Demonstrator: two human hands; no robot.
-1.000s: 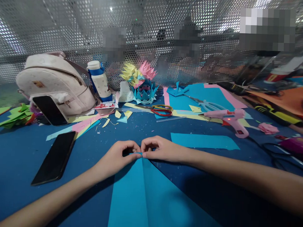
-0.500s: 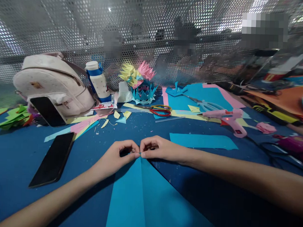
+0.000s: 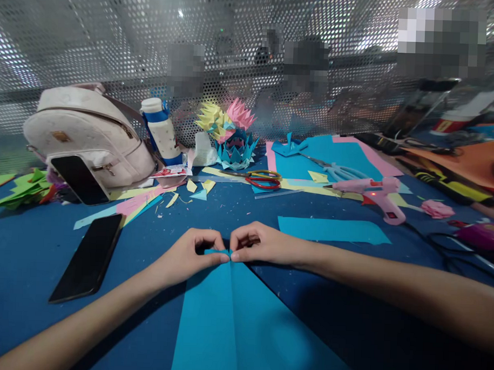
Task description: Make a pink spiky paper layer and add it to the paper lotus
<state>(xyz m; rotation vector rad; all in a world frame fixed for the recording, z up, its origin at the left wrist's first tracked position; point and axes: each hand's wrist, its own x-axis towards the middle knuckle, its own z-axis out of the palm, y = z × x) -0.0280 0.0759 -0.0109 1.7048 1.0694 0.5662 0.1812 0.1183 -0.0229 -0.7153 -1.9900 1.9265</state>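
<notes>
A large sheet of blue paper [image 3: 242,325] with a crease down its middle lies on the table, its lower part running out of view. At its far end, my left hand [image 3: 198,256] pinches the edge between thumb and fingers. My right hand [image 3: 261,245] grips the same edge just beside it, the two thumbs almost touching at the crease. A narrow flap of the paper shows under the left fingers. Beyond the right hand lies a blue paper strip [image 3: 330,230]. To the left of my left hand is a black phone [image 3: 88,257].
A pink glue gun [image 3: 372,192] with a lit red light and its cord lie at right. Red-handled scissors [image 3: 263,180], paper scraps and folded paper flowers [image 3: 236,147] stand further back. A white backpack [image 3: 82,130] and bottle [image 3: 162,133] are at left, before a perforated metal panel [image 3: 126,46].
Both hands keep their pinch on the paper's far end. The left fingers have shifted slightly, and a small flap of the edge now shows beneath them.
</notes>
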